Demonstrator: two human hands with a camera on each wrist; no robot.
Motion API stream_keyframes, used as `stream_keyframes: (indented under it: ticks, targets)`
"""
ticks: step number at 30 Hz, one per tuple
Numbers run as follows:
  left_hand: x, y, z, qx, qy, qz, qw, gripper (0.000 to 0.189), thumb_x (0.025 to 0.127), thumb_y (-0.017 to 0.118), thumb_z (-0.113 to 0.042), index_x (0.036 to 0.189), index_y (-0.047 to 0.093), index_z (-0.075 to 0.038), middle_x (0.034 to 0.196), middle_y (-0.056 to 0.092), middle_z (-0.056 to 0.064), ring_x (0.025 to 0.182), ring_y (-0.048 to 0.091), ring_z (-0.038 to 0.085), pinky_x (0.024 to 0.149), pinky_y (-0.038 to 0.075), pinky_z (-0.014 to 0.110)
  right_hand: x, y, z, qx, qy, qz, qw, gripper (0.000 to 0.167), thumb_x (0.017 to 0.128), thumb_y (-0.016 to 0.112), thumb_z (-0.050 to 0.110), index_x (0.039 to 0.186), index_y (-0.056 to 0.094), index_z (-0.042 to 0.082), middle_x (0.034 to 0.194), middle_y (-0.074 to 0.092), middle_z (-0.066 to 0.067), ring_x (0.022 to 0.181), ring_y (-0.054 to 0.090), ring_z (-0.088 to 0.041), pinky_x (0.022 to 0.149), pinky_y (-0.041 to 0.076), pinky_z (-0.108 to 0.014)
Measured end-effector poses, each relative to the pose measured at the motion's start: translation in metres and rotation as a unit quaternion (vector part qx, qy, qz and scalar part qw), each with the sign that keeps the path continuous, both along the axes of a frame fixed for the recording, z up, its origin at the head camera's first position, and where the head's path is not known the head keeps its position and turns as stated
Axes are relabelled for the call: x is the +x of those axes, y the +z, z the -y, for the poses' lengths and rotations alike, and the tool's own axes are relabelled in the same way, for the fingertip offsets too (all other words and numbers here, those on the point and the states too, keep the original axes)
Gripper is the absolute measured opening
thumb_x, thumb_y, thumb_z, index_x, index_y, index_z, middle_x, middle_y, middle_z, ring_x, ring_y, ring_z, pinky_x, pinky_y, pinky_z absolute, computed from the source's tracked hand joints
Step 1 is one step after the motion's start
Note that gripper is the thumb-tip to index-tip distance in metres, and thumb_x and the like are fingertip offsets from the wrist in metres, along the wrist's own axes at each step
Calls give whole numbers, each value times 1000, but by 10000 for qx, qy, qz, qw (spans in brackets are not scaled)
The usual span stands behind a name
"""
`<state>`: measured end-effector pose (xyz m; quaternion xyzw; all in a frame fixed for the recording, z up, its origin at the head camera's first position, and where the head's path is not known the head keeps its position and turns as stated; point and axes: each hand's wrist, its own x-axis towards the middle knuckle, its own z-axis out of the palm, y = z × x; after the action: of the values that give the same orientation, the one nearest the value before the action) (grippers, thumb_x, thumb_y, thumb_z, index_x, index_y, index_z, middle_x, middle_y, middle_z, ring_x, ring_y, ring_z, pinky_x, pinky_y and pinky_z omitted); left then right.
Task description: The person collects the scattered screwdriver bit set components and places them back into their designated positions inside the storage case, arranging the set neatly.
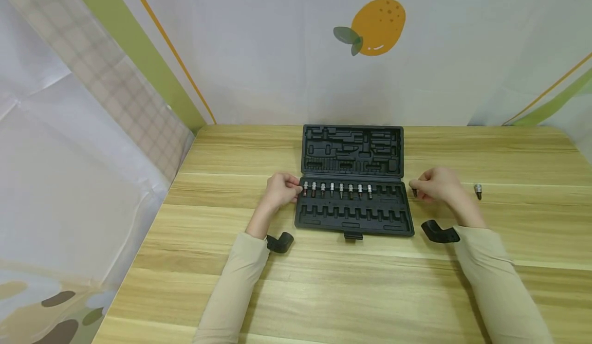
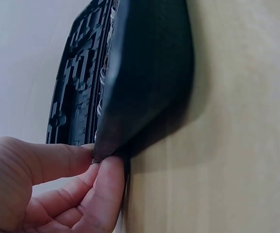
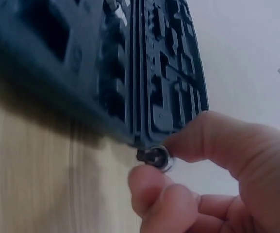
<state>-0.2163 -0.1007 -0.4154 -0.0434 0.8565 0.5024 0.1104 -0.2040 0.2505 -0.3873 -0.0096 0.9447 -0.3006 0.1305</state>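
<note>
A black plastic tool case (image 1: 329, 223) lies unfolded on the table, its moulded lid (image 1: 356, 152) leaning back behind the base. My left hand (image 1: 279, 189) pinches the left edge of the base between thumb and fingers, close to the hinge. Several silver bit sockets (image 1: 341, 188) fill the left part of the base's back row; the slots to their right and the front row are bare. Just beyond the case's right side, my right hand (image 1: 437, 184) pinches one bit socket (image 3: 163, 159) between thumb and fingertips, its dark tip pointing toward the case.
Another bit socket (image 1: 478, 191) lies on the wooden table (image 1: 351, 287), to the right of my right hand. Black curved wrist pieces (image 1: 280, 242) sit by both sleeves. A printed white curtain (image 1: 259, 51) hangs behind the table's back edge.
</note>
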Motion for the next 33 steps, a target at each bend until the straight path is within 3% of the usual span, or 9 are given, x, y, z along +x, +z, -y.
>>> stream_keyframes:
  ticks: [11,25,33]
  targets:
    - [-1,0,0,37,-4,5,10000,11,86,63,2,97,64,7,81,60,12,61,59,16,58,57,26,-4,1,22,-177,181,-11,9997,30,91,58,19,71,65,-4,53,58,3,49,57,-10,49,49,-23]
    - [-1,0,0,48,8,7,10000,12,86,63,2,97,64,7,82,61,13,62,60,17,59,57,26,-8,-1,48,-79,386,95,9992,30,90,58,19,68,66,-1,54,60,0,49,56,-12,48,42,-24]
    - [-1,2,0,26,20,36,10000,11,86,63,2,96,64,7,81,61,12,61,59,16,58,57,26,-11,-4,57,-146,462,63,9988,32,89,60,16,64,67,-1,51,59,0,45,56,-10,46,46,-24]
